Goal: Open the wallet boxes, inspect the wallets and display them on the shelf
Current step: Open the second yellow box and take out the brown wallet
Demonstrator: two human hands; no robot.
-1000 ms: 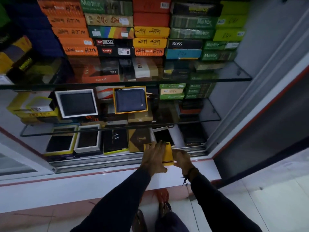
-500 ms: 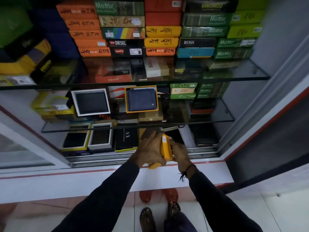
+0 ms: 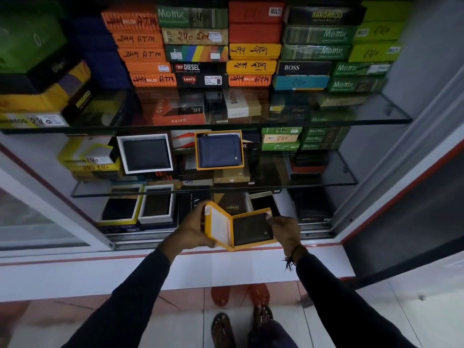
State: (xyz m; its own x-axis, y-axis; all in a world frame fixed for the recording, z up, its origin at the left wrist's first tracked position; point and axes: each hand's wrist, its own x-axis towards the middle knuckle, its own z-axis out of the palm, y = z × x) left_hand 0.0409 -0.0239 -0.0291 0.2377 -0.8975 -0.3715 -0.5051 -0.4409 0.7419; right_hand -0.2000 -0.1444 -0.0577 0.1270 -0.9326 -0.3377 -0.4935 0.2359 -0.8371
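1. In front of the bottom shelf (image 3: pixel 316 234), over the white sill (image 3: pixel 226 270): yellow wallet box (image 3: pixel 234 228) open like a book. My left hand (image 3: pixel 192 228) is closed around the lid (image 3: pixel 218 226); my right hand (image 3: pixel 285 228) pinches the tray's right edge.
2. Dark wallet (image 3: pixel 252 229) lies seated in the tray.
3. Judgement: keep the tray level while checking, or the wallet could slide out.
4. Room: glass shelf edge (image 3: pixel 213 190) is just above; displayed boxes crowd the left. The gap to the right looks freest.
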